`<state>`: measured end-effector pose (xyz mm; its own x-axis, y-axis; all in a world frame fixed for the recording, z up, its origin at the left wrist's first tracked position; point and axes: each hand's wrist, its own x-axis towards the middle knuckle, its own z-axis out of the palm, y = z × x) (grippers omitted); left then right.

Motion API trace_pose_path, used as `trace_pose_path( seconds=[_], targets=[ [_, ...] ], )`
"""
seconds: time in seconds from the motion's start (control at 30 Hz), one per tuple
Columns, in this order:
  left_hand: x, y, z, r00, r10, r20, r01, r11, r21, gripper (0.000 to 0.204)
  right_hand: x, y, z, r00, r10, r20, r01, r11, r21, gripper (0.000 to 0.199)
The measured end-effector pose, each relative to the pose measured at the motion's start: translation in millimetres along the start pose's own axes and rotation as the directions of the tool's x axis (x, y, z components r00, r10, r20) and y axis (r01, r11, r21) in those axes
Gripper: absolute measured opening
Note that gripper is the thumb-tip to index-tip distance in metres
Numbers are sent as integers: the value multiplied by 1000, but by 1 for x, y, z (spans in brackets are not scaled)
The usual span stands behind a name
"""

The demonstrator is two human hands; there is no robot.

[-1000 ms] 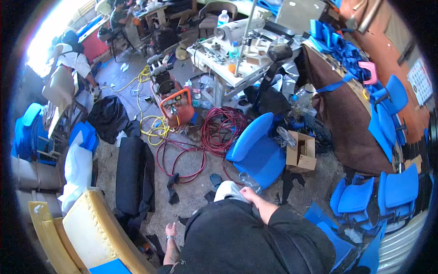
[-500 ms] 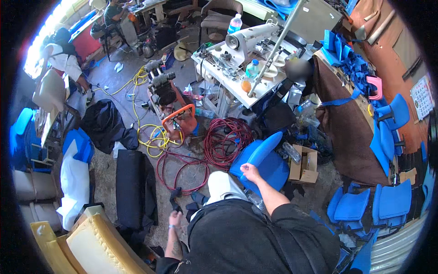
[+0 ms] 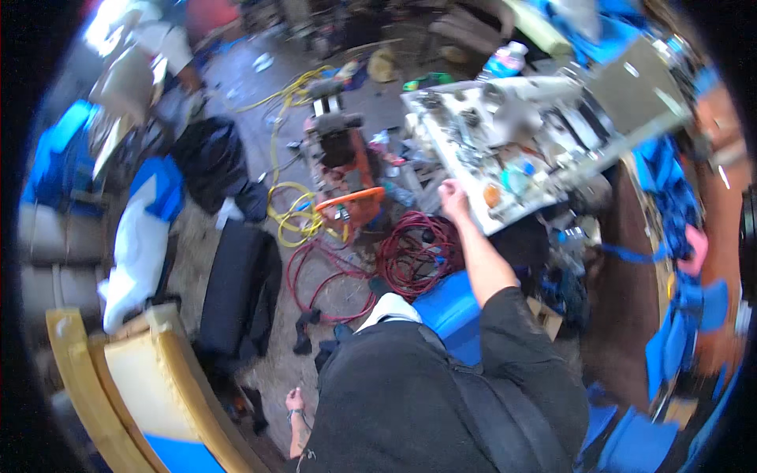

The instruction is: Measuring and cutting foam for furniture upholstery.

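Note:
My right hand (image 3: 453, 196) reaches forward with the arm stretched out and rests at the near edge of a white cluttered worktable (image 3: 505, 214). Blur hides whether the fingers hold anything. The table carries several small parts, an orange object (image 3: 492, 195) and a clear plastic bottle (image 3: 503, 60). My left hand (image 3: 294, 402) hangs low beside my body, near the floor, with nothing seen in it. A blue chair seat (image 3: 448, 309) is under my right arm.
Red cable coils (image 3: 410, 256) and yellow cable (image 3: 290, 206) lie on the floor by an orange machine (image 3: 345, 169). A black bag (image 3: 238, 293), a yellow chair (image 3: 134, 386) and blue chairs (image 3: 680, 331) surround me. Another person (image 3: 169, 49) is at far left.
My right arm has lifted from my side and stretched forward to the table edge. The view has swung closer to the table and is blurred. My left hand stays low.

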<state>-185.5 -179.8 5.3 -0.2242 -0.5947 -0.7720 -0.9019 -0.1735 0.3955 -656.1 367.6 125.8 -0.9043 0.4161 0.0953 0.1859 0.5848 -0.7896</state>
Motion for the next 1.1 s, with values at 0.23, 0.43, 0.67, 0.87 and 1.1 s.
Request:
trace_pose_path(
  seconds=[0.23, 0.43, 0.67, 0.87, 1.1],
  targets=[
    [-77, -21, 94, 985, 127, 117, -145, 977, 157, 41, 32, -37, 59, 967, -50, 250, -8, 974, 224, 18],
    [-113, 22, 124, 978, 206, -24, -191, 940, 284, 28, -89, -72, 120, 743, -342, 575, 124, 915, 384, 19],
    [-104, 43, 132, 954, 195, -227, -191, 981, 39, 26, -126, -88, 136, 363, -264, 893, 125, 964, 234, 26],
    [-38, 59, 118, 949, 167, -268, -123, 977, 174, 29, -78, -77, 157, 522, -174, 835, 221, 973, 65, 22],
    [99, 124, 60, 809, 521, 271, -585, 678, 445, 14, -77, -71, 145, 888, 33, 459, 45, 986, -160, 24]
  ],
)
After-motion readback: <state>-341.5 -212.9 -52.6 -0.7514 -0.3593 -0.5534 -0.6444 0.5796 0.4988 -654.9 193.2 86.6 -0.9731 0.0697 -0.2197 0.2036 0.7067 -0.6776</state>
